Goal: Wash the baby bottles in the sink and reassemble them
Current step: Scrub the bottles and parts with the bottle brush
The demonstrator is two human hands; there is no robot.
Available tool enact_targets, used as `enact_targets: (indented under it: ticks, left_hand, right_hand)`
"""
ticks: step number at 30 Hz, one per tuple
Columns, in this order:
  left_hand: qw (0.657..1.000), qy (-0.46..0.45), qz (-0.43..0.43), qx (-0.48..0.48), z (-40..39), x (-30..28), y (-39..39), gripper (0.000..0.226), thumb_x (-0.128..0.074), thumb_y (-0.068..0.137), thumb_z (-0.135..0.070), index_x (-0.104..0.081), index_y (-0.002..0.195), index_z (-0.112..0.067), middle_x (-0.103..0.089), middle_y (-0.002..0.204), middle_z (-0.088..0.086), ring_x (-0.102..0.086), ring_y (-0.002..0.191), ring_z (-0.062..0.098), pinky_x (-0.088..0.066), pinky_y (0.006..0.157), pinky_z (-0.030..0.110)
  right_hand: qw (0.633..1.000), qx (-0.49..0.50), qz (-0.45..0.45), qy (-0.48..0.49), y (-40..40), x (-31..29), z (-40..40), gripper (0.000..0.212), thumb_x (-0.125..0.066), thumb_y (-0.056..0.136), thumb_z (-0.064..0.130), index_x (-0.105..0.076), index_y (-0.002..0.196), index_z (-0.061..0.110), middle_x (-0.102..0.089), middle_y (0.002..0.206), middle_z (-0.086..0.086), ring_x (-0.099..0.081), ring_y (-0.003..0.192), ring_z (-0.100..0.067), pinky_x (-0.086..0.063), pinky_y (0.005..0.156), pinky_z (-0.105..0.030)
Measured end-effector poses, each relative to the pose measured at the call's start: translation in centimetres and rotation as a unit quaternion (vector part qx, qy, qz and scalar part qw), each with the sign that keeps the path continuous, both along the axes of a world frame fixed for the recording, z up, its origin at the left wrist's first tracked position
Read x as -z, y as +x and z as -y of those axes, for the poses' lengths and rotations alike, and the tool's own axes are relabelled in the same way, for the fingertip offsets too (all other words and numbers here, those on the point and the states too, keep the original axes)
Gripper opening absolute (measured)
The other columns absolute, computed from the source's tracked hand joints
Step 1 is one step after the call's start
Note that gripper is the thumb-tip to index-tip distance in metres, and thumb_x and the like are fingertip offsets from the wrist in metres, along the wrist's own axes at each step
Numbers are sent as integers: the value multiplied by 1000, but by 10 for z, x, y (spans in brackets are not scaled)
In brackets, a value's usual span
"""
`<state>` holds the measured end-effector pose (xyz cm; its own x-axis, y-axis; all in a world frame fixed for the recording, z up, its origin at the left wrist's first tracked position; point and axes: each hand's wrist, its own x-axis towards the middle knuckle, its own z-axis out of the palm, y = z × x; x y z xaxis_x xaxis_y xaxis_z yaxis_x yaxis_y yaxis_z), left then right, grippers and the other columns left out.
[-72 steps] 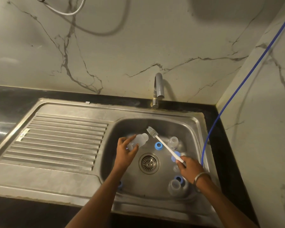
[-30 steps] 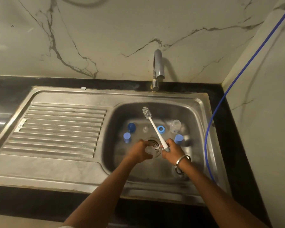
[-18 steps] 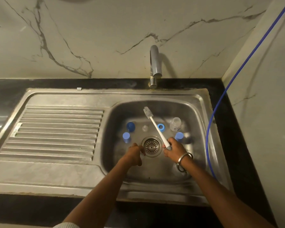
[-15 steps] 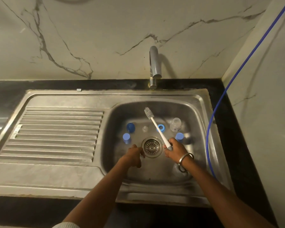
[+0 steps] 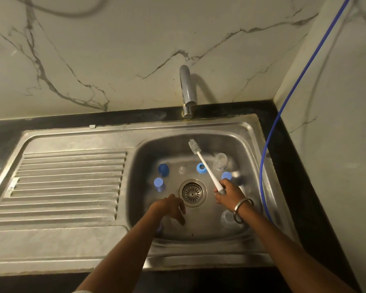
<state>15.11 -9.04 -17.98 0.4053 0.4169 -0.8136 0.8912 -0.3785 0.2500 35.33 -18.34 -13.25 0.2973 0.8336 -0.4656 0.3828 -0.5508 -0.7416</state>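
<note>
Baby bottle parts lie scattered in the steel sink basin (image 5: 145,157). A clear bottle (image 5: 220,161) stands at the back right, and another clear bottle (image 5: 227,218) lies under my right wrist. Blue caps (image 5: 163,169) (image 5: 158,183) sit at the left, a blue ring (image 5: 201,167) and a small clear nipple (image 5: 182,169) near the middle, and another blue cap (image 5: 226,176) at the right. My right hand (image 5: 228,193) grips the white bottle brush (image 5: 203,163), bristles pointing up and back. My left hand (image 5: 170,208) hangs over the basin floor beside the drain (image 5: 192,193), fingers loosely down, holding nothing.
The tap (image 5: 186,89) stands behind the basin, with no water running. A ribbed drainboard (image 5: 68,185) lies to the left. A blue hose (image 5: 283,106) runs down the right wall past the sink's right rim. A blue piece (image 5: 160,229) peeks out beneath my left forearm.
My left hand held a clear bottle at first; it now holds nothing and hangs lower in the basin. My right hand kept hold of the brush and drew slightly right of the drain.
</note>
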Motion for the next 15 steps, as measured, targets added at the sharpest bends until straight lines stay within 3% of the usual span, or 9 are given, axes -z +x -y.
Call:
enact_targets:
  ticks: [4, 7, 9, 12, 15]
  left_hand:
    - [1000, -15, 15, 10, -8, 0, 5, 45, -76, 78, -44, -62, 117, -26, -51, 131, 1, -50, 103, 15, -41, 89, 27]
    - [998, 24, 56, 8, -14, -8, 17, 42, -70, 82, -47, -67, 112, -18, -61, 121, 3, -58, 104, 19, -46, 89, 28]
    - [990, 68, 118, -29, -19, -14, 30, 34, -66, 88, -37, -67, 109, -11, -65, 115, 8, -61, 103, 24, -45, 84, 28]
    - [971, 104, 196, -95, -25, -13, 58, 26, -64, 89, -22, -64, 110, -7, -64, 114, 10, -61, 103, 24, -45, 82, 24]
    - [960, 97, 238, -114, -20, -3, 86, 33, -70, 84, -19, -62, 115, -10, -60, 115, 9, -59, 103, 22, -38, 77, 17]
  right_hand:
    - [1000, 19, -2, 2, 5, 0, 3, 16, -58, 84, -1, -55, 99, 0, -62, 96, -19, -61, 85, -32, -57, 77, -44]
    - [999, 42, -6, 8, 8, -1, 4, 13, -57, 85, -1, -54, 98, -2, -60, 88, -16, -59, 73, -24, -56, 59, -26]
    - [999, 53, 10, 10, 10, -1, 6, 11, -57, 87, 4, -55, 97, 1, -60, 81, -14, -56, 62, -21, -48, 47, -17]
    - [997, 69, 42, 11, 16, -2, 10, 10, -58, 89, 14, -58, 98, 11, -61, 77, -7, -59, 65, -23, -46, 54, -22]
    - [995, 81, 55, 10, 22, 0, 17, 10, -59, 89, 18, -59, 98, 12, -62, 75, -6, -63, 67, -22, -47, 56, -23]
